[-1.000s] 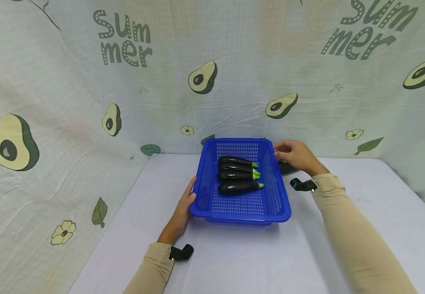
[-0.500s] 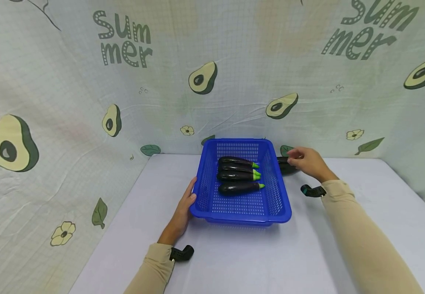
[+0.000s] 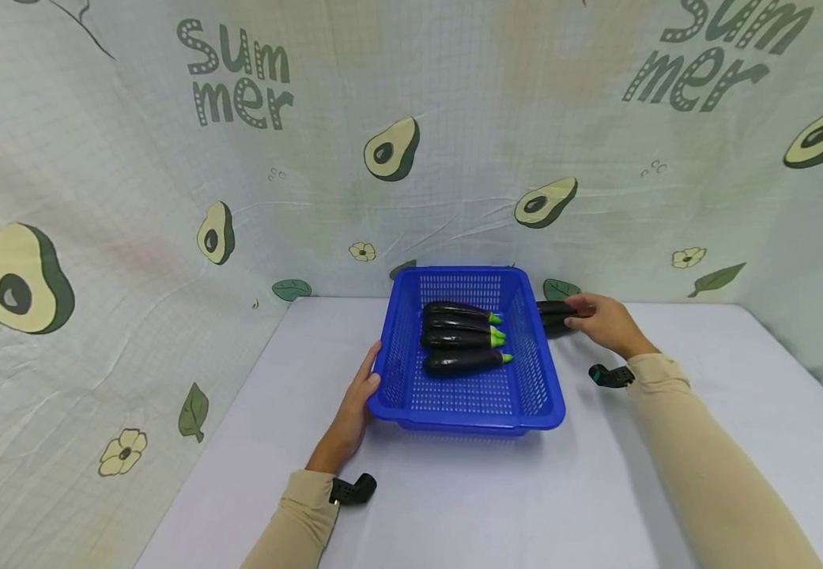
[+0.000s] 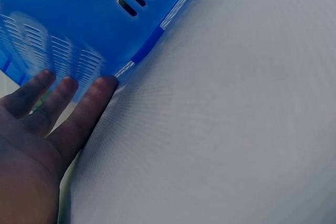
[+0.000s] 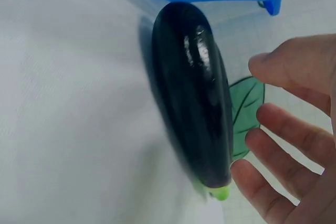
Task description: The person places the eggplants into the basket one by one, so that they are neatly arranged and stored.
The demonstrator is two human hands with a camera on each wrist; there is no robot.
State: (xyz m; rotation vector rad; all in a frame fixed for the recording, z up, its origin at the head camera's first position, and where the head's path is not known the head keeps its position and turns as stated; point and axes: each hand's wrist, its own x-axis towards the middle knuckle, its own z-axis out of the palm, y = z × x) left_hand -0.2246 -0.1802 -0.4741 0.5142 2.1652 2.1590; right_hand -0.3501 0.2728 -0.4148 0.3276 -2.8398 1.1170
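A blue basket (image 3: 464,421) holds several dark eggplants (image 3: 459,340) lying side by side, green stems to the right. The left hand (image 3: 350,407) rests with extended fingers against the basket's left side; the left wrist view has this hand (image 4: 58,124) touching the perforated wall (image 4: 100,19). Outside the basket at its right, dark eggplants (image 3: 552,308) lie on the table, partly hidden by the right hand (image 3: 612,325). In the right wrist view, a glossy eggplant (image 5: 189,87) lies beside the right hand (image 5: 296,124), whose fingers are spread and slightly bent, gripping nothing.
A white-covered table (image 3: 454,506) runs under the basket. Behind it and at the sides hangs a pale cloth (image 3: 454,95) printed with avocados, flowers and leaves. Black straps with small devices sit on the left wrist (image 3: 352,490) and right wrist (image 3: 610,376).
The right hand has moved from the basket's right rim rightward and slightly down to the eggplants outside it. The left hand and basket have stayed in place.
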